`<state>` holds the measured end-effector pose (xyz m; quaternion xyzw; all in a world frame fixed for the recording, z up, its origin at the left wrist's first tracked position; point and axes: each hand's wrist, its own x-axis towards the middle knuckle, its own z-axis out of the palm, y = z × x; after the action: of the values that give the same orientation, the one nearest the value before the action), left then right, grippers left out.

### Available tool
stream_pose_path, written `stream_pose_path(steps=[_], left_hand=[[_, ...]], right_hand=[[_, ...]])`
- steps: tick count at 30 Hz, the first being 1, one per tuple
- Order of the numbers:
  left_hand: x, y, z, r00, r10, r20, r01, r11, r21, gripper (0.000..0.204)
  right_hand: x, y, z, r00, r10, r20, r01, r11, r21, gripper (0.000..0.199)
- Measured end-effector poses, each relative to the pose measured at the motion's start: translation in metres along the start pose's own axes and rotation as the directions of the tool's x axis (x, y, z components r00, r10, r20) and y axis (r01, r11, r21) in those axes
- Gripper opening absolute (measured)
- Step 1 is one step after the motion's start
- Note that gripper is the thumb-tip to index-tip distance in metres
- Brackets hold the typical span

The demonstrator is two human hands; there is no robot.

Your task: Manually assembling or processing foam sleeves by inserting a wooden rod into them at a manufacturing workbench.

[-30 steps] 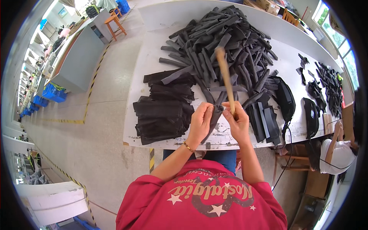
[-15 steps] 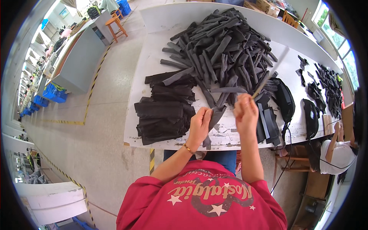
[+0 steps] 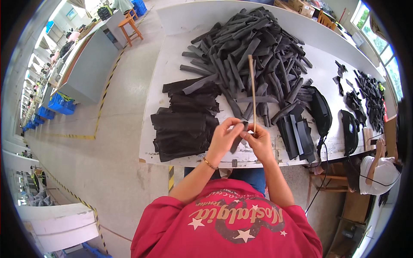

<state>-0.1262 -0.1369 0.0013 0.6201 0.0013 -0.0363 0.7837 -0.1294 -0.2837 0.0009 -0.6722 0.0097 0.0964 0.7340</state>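
Close together over the table's near edge, both my hands are closed. A short dark grey fabric tube [image 3: 238,143] is gripped in my left hand [image 3: 224,136], its lower end hanging below the fingers. My right hand [image 3: 259,144] grips a thin wooden stick [image 3: 252,90], which points up and away toward the pile; its thumb meets the tube's top beside the left fingers. Beyond them rises a large heap of grey fabric tubes [image 3: 249,47]. Stacked flat black fabric pieces [image 3: 178,133] lie left of my left hand, and flat dark strips [image 3: 297,137] lie right of my right hand.
A white table [image 3: 172,56] with a raised back edge carries everything. Two black rounded cases [image 3: 319,112] with cords lie on the right. Past them are more dark scraps [image 3: 369,99] and another person's arm [image 3: 379,150]. A wooden stool [image 3: 130,31] stands far left.
My right hand has moved left to meet my left hand. The stick has swung from leaning right to nearly upright in view. The piece in my left hand now hangs differently.
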Motion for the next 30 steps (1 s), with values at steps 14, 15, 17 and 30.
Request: stream_pose_path(steps=[14, 15, 17, 30], left_hand=[[0.024, 0.057, -0.114, 0.924, 0.380, 0.036, -0.272, 0.590, 0.760, 0.006], [0.026, 0.057, -0.125, 0.924, 0.382, 0.026, -0.265, 0.588, 0.764, 0.006], [0.040, 0.047, -0.146, 0.908, 0.374, 0.189, -0.335, 0.378, 0.863, 0.009], [0.050, 0.033, -0.167, 0.904, 0.274, 0.329, -0.416, 0.379, 0.827, 0.009]], right_hand=[[0.077, -0.066, -0.078, 0.837, -0.485, -0.254, 0.290, 0.785, -0.547, 0.026], [0.072, -0.056, -0.077, 0.883, -0.427, -0.194, 0.271, 0.803, -0.531, 0.025], [0.056, -0.031, -0.073, 0.941, -0.338, -0.039, 0.274, 0.821, -0.501, 0.025], [-0.005, 0.002, -0.062, 0.947, -0.205, 0.248, 0.321, 0.577, -0.751, 0.019]])
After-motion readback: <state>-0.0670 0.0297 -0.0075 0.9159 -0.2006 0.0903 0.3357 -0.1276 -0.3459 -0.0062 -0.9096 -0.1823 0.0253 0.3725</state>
